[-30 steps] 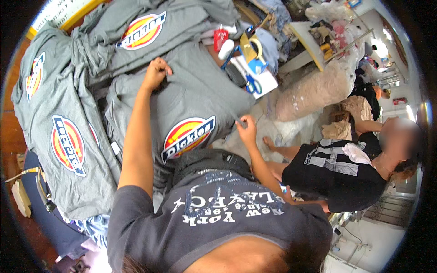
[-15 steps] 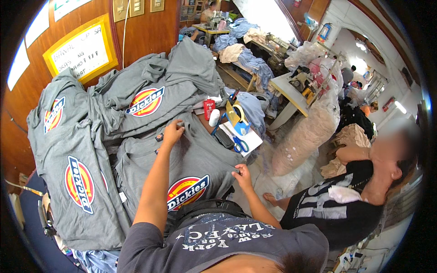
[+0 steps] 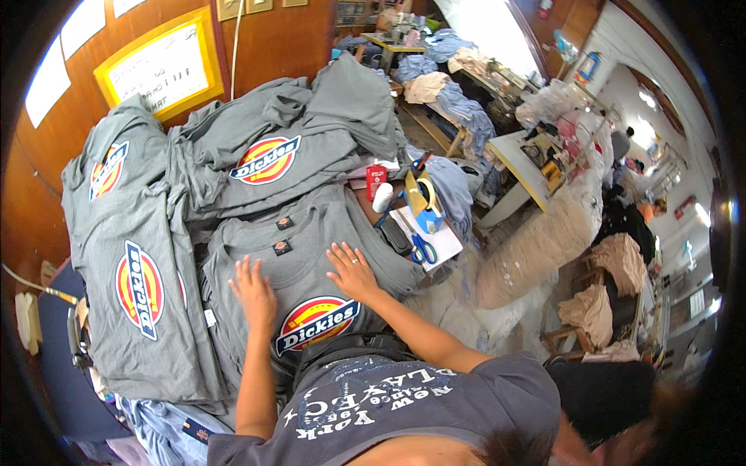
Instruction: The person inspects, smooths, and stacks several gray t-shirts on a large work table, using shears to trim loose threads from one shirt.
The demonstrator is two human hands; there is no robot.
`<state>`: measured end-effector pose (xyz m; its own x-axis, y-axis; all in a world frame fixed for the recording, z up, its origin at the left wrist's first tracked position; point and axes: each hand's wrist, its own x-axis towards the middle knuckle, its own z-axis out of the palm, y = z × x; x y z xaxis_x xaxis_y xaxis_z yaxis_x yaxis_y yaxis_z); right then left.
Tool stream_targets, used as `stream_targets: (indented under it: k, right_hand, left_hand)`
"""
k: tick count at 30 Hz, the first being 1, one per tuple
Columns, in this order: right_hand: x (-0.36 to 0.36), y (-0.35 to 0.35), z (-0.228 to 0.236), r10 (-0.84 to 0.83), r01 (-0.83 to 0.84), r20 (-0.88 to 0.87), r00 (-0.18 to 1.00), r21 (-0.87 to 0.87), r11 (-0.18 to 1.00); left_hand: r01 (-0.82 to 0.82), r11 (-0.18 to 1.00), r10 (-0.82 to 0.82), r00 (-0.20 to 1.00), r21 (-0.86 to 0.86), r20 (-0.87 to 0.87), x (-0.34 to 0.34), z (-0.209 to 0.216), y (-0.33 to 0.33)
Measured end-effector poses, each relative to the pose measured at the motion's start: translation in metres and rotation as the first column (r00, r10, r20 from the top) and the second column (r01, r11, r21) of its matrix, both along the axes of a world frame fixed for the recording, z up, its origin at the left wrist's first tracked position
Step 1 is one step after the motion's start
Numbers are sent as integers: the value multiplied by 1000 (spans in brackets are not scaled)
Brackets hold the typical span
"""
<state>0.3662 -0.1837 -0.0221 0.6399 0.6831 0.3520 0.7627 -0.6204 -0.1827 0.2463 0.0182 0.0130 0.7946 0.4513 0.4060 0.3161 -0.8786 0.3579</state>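
Note:
A grey T-shirt (image 3: pixel 311 225) lies spread in front of me, its neckline facing away, with a red, yellow and blue printed emblem (image 3: pixel 318 326) on the chest. My left hand (image 3: pixel 255 295) is flat over the left side of this shirt, fingers spread and slightly blurred. To the right, above the emblem, my right hand (image 3: pixel 352 273) rests with fingers stretched out on the cloth. Neither hand holds anything. Two small dark labels show inside the neckline, the lower label (image 3: pixel 280 248) being nearer to me.
More grey shirts (image 3: pixel 148 225) are heaped left and behind. At the right stand a red box (image 3: pixel 376 179), a white thread spool (image 3: pixel 382 197), blue-handled scissors (image 3: pixel 423 250) and a tape dispenser (image 3: pixel 426 213). A person in dark clothes (image 3: pixel 606 396) is at the lower right.
My left hand has moved from the neckline down to the shirt's left side. My right hand has left the shirt's right edge and lies further inward. The person beside me has shifted toward the lower edge.

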Motion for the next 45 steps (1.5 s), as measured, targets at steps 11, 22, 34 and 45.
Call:
stream_targets:
  k: [11,22,34,45]
  right_hand:
    - [81,60,8,-74,78,72,995,-47,996]
    - [120,82,5,-72,75,-78,994,34,997]
    - [166,77,-28,228,-97,-204,952,506,857]
    - [165,79,4,104,-91,-28,994,298,950]
  left_hand:
    - [-304,931,346,911,203,-224,9,-14,65]
    - [-345,938,331,922,-40,-202,41,-12,100]
    - [-49,948,95,986,-315,134,24,-17,145]
    - [-190,960,186,982,-203,-41,21,15,136]
